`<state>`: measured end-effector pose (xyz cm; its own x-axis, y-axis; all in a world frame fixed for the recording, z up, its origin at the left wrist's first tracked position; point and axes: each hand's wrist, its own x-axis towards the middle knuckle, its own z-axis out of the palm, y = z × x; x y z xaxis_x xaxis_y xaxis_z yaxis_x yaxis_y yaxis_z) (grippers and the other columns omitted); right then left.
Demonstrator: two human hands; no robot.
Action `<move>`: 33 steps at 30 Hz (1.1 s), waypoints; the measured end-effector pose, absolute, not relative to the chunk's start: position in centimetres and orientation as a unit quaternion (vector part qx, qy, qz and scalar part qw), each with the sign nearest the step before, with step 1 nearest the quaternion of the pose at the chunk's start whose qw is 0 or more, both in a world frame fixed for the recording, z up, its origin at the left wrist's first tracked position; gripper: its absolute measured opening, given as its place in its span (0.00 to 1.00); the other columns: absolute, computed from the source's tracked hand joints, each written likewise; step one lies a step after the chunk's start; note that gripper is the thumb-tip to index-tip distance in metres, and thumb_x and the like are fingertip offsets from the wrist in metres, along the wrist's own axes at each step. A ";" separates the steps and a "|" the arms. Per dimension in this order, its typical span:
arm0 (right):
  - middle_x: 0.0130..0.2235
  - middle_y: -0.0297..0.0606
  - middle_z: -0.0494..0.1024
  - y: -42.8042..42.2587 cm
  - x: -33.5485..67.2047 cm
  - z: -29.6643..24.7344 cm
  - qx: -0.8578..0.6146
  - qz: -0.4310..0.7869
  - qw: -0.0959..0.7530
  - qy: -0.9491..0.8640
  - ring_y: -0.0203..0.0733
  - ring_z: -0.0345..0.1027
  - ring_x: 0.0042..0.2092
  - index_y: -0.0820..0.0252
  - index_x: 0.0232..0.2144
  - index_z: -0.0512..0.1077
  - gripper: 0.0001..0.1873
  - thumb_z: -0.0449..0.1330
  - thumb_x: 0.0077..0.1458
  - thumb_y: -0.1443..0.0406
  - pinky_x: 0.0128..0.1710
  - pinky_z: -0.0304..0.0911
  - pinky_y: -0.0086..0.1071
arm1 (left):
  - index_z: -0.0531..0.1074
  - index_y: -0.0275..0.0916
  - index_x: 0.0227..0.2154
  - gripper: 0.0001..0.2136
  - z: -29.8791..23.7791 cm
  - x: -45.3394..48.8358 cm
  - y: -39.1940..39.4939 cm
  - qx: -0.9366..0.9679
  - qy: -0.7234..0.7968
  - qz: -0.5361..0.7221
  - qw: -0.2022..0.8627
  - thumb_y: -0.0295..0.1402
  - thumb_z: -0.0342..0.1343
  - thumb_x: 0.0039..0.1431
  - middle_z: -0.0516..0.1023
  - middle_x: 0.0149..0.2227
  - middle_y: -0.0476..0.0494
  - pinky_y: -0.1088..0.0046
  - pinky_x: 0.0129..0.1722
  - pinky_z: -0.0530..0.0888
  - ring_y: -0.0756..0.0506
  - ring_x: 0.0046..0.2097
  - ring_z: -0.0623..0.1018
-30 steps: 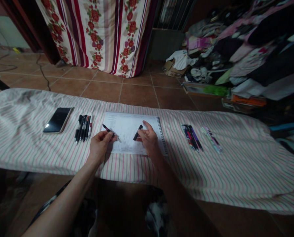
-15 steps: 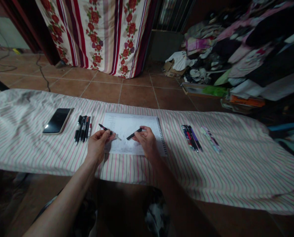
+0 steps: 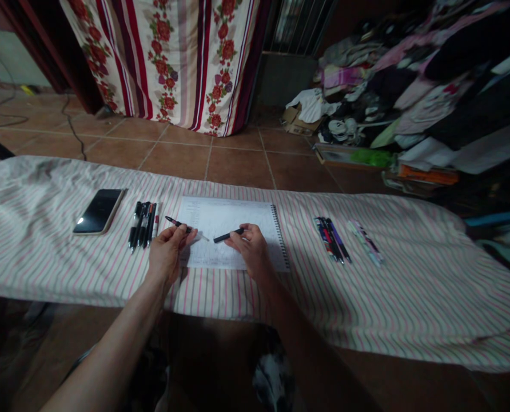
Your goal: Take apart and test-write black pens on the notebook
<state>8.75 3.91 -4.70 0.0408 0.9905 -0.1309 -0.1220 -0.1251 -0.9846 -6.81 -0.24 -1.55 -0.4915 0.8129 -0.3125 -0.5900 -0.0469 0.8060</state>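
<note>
My left hand (image 3: 166, 250) pinches a dark pen part (image 3: 173, 221) between thumb and fingers. From it a thin pale refill (image 3: 203, 237) sticks out to the right. Held in the closed fingers of my right hand (image 3: 252, 249) is a black pen barrel (image 3: 227, 236), its free end pointing left at the refill. A small gap separates the two pieces. Both are over a spiral notebook (image 3: 233, 210) with faint writing on its page. Beside my left hand lies a row of several dark pens (image 3: 142, 225), one with a red and white body.
A phone (image 3: 99, 212) lies left of the pens. Right of the notebook are a group of dark pens (image 3: 333, 240) and some pastel pens (image 3: 366, 243). A striped cloth (image 3: 387, 292) covers the low surface. Beyond are a floral curtain (image 3: 182, 63) and piled clothes (image 3: 379, 86).
The barrel in my right hand has turned flatter and moved slightly left, nearer the refill. My left hand has shifted a little left with its pen part.
</note>
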 end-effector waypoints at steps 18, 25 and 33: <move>0.22 0.23 0.69 3.3 7.8 -3.5 -0.467 0.625 0.536 -0.323 0.36 0.73 0.28 0.58 0.33 0.58 0.18 0.62 0.40 0.68 0.37 0.72 0.34 | 0.69 0.31 0.20 0.05 -1.2 -5.9 0.0 0.102 0.485 0.722 0.483 0.21 0.59 0.45 0.74 0.22 0.49 0.75 0.39 0.76 0.52 0.28 0.78; 0.24 0.25 0.71 3.1 7.7 -3.5 -0.471 0.626 0.528 -0.328 0.36 0.74 0.29 0.59 0.33 0.58 0.18 0.61 0.41 0.68 0.38 0.71 0.35 | 0.71 0.31 0.21 0.04 -1.7 -5.7 0.2 0.106 0.487 0.723 0.478 0.22 0.61 0.44 0.75 0.23 0.49 0.73 0.39 0.76 0.50 0.28 0.79; 0.26 0.27 0.73 3.4 7.9 -4.0 -0.463 0.628 0.544 -0.308 0.38 0.74 0.30 0.58 0.33 0.57 0.18 0.62 0.40 0.67 0.40 0.71 0.35 | 0.71 0.31 0.21 0.04 -1.8 -5.8 0.3 0.100 0.484 0.731 0.471 0.23 0.61 0.44 0.75 0.23 0.48 0.72 0.41 0.75 0.51 0.28 0.78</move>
<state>7.94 3.41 -3.96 0.0210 0.9689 -0.2466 -0.3979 -0.2182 -0.8911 -5.81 0.26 -1.75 -0.5362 0.7849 -0.3106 -0.5920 -0.0874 0.8012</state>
